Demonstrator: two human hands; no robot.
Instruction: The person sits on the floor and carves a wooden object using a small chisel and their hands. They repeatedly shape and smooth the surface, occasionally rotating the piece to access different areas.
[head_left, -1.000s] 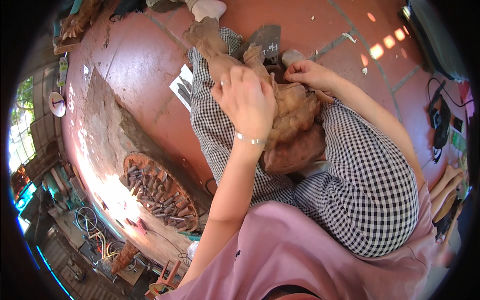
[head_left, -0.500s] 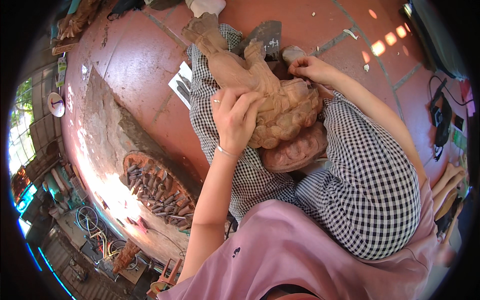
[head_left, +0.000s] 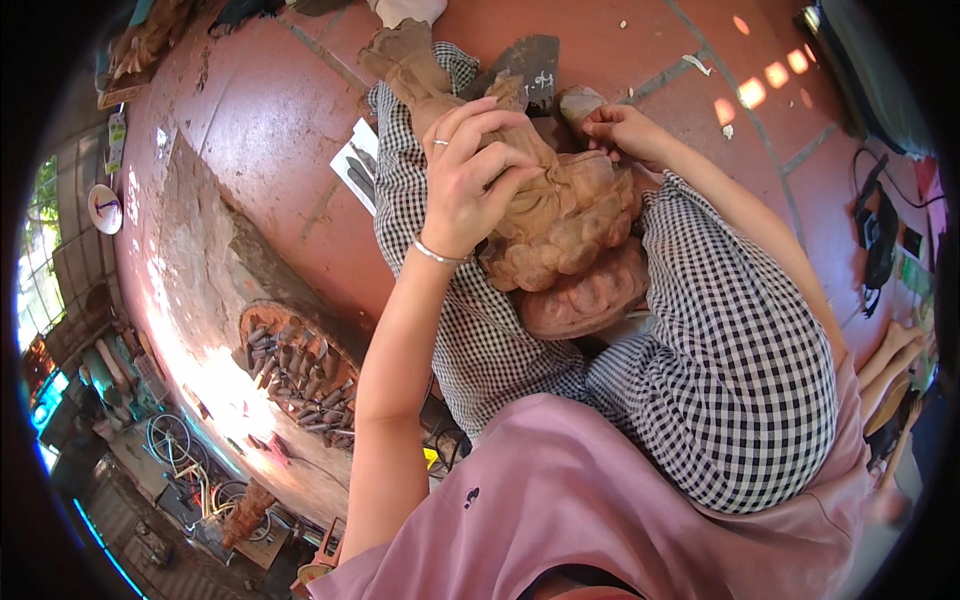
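A brown wooden carving (head_left: 565, 215), with rounded lumps along its near side and a long limb reaching up to the far left, lies across my lap. My left hand (head_left: 465, 185), wearing a ring and a bangle, is curled over its upper left part, fingers bent against the wood. At the far right end of the carving is my right hand (head_left: 628, 138), its fingers pinched together; what they hold is hidden. A rounded reddish carved piece (head_left: 590, 295) sits beneath the near edge of the carving. Just beyond the right fingertips is a rounded wooden end (head_left: 580, 103).
To the left, a big log (head_left: 215, 240) has a hollow holding several carving tools (head_left: 300, 375). A dark flat plate (head_left: 530, 70) stands beyond the carving, and a printed sheet (head_left: 358, 165) lies by my left leg. Wood chips (head_left: 697, 64) dot the tiled floor.
My left hand has slid up and away along the carving, and its fingers have spread a little. My right hand stays near the same end, its fingers shifted slightly.
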